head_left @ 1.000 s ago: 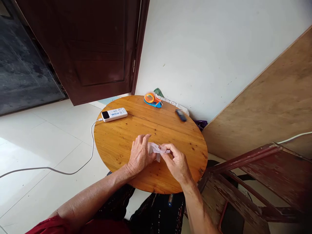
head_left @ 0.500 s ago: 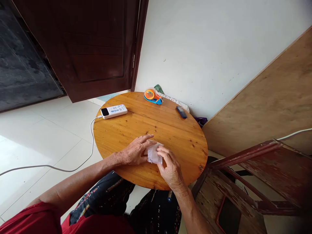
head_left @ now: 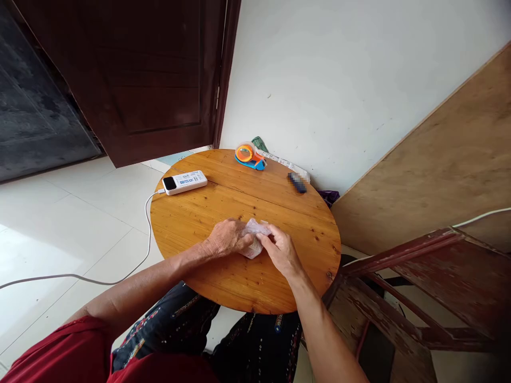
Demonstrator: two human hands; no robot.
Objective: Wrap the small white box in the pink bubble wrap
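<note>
A small, crumpled packet of translucent plastic wrap (head_left: 251, 249) is between my hands, just above or on the round wooden table (head_left: 191, 223). My left hand (head_left: 228, 237) grips its left side, fingers curled and thumb pressed on the plastic. From the right, my right hand (head_left: 281, 249) pinches the upper right part between thumb and fingers. What lies inside the wrap cannot be made out.
An orange and blue tape dispenser (head_left: 250, 156) sits at the table's far edge. A white device (head_left: 184, 182) with a cable lies at the far left, a dark blurred object (head_left: 296, 182) at the far right. A worn wooden chair (head_left: 399, 287) stands right of the table.
My left hand has turned and its fingers have curled round the packet. The plastic is now more bunched up, and my right hand has shifted slightly up and right.
</note>
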